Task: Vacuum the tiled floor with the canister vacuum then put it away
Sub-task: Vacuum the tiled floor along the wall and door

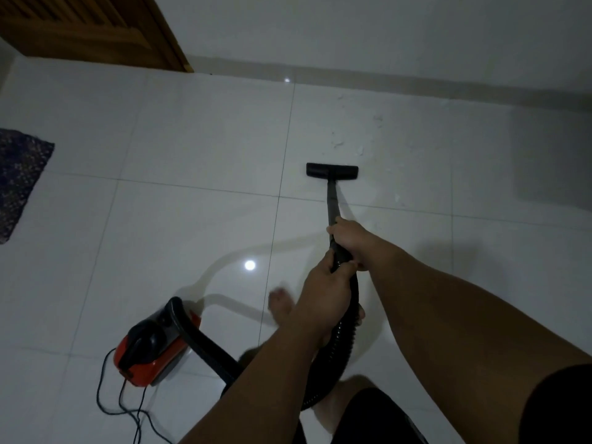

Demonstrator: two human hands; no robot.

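Note:
A red and black canister vacuum (150,346) sits on the white tiled floor (192,149) at the lower left. Its black ribbed hose (347,331) loops up to a black wand (332,200) that ends in a flat black floor nozzle (332,171) resting on the tiles ahead. My right hand (350,240) grips the wand's upper end. Just below it, my left hand (326,283) grips the hose handle. Small white debris bits (358,136) lie scattered on the tiles beyond the nozzle.
A black power cord (128,408) trails from the canister toward the bottom edge. A dark patterned mat (19,177) lies at the left edge. A wooden door (93,27) stands at the top left beside a white wall (384,30). My bare feet (282,304) stand near the hose.

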